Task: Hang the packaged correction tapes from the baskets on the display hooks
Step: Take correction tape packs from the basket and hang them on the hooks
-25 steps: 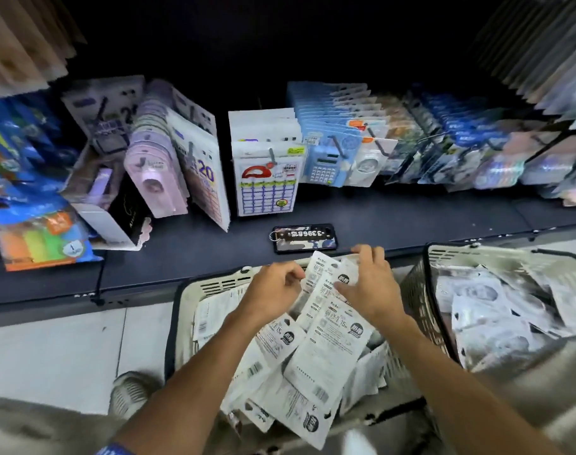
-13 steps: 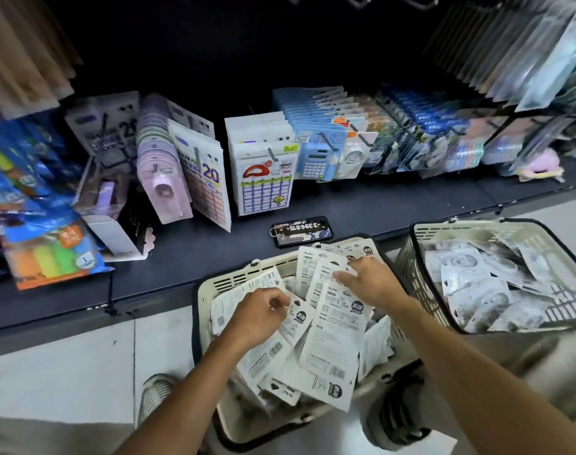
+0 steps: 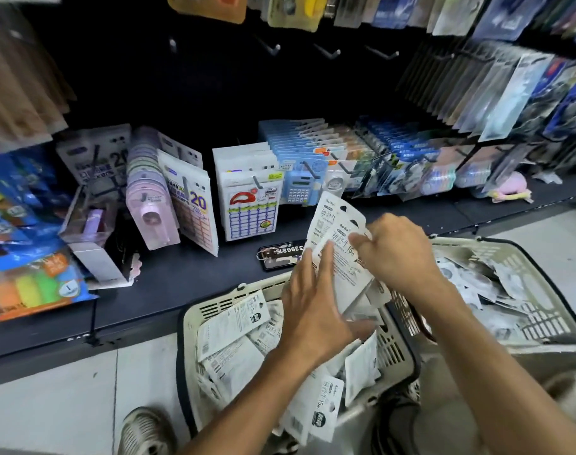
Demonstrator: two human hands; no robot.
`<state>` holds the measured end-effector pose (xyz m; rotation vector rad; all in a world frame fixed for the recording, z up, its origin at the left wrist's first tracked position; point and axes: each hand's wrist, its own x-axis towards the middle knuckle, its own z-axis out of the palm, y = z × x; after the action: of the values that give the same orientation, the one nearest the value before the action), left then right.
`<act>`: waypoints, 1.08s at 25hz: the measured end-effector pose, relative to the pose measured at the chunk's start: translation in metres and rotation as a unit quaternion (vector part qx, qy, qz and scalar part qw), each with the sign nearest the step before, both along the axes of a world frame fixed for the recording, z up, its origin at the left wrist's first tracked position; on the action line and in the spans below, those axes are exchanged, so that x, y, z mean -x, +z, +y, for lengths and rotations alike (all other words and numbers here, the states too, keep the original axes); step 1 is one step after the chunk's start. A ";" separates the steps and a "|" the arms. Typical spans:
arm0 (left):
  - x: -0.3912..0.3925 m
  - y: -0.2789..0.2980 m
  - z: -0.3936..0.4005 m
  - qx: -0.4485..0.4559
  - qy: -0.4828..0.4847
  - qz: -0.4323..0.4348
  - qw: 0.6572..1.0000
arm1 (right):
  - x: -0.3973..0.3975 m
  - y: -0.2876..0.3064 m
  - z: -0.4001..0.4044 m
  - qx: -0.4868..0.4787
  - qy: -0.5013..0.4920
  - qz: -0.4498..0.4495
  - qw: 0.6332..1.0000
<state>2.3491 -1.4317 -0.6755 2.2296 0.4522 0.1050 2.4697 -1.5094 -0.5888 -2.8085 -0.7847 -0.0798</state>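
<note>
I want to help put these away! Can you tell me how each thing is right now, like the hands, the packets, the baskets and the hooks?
Left hand: open, fingers straight against the held packets.
Right hand: gripping the held packets.
Held packets: lifted above the basket, upright, not yet hung.
Near basket: on the floor, full of loose packets.
Far basket: holds more packets.
Bare hooks: nothing hanging on them.
Key tag: lying flat on the shelf.

Right basket [image 3: 543, 326] contents blurred; phone [image 3: 280, 254] partly hidden behind held packets [image 3: 341, 244].
</note>
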 end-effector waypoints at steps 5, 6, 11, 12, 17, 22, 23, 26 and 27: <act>-0.017 0.007 0.028 0.006 -0.020 0.010 1.000 | -0.016 0.000 -0.006 -0.207 -0.056 0.328 0.920; -0.016 -0.001 0.035 0.030 -0.037 0.038 0.998 | -0.018 -0.018 -0.005 -0.209 -0.073 0.387 0.895; -0.003 -0.071 0.051 0.195 -0.073 0.192 0.959 | -0.011 -0.113 -0.005 -0.165 -0.175 0.567 0.788; -0.001 -0.083 0.054 0.214 -0.068 0.203 0.953 | -0.011 -0.127 -0.004 -0.186 -0.181 0.581 0.771; -0.017 -0.107 0.062 0.243 -0.012 0.196 0.950 | 0.001 -0.190 -0.015 -0.345 -0.188 0.567 0.724; -0.041 -0.115 0.038 0.186 -0.042 0.296 0.936 | 0.016 -0.228 -0.010 -0.446 -0.234 0.656 0.562; -0.046 -0.116 0.040 0.204 -0.029 0.302 0.931 | 0.017 -0.229 -0.006 -0.453 -0.243 0.657 0.551; -0.059 -0.111 0.058 0.251 -0.031 0.307 0.917 | 0.016 -0.229 0.003 -0.475 -0.243 0.650 0.540; -0.061 -0.108 0.065 0.257 -0.034 0.307 0.916 | 0.017 -0.228 0.004 -0.482 -0.244 0.649 0.535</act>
<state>2.4097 -1.3664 -0.7830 1.7113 0.6464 -0.6963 2.4524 -1.5050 -0.8167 -1.2098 0.3942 1.0077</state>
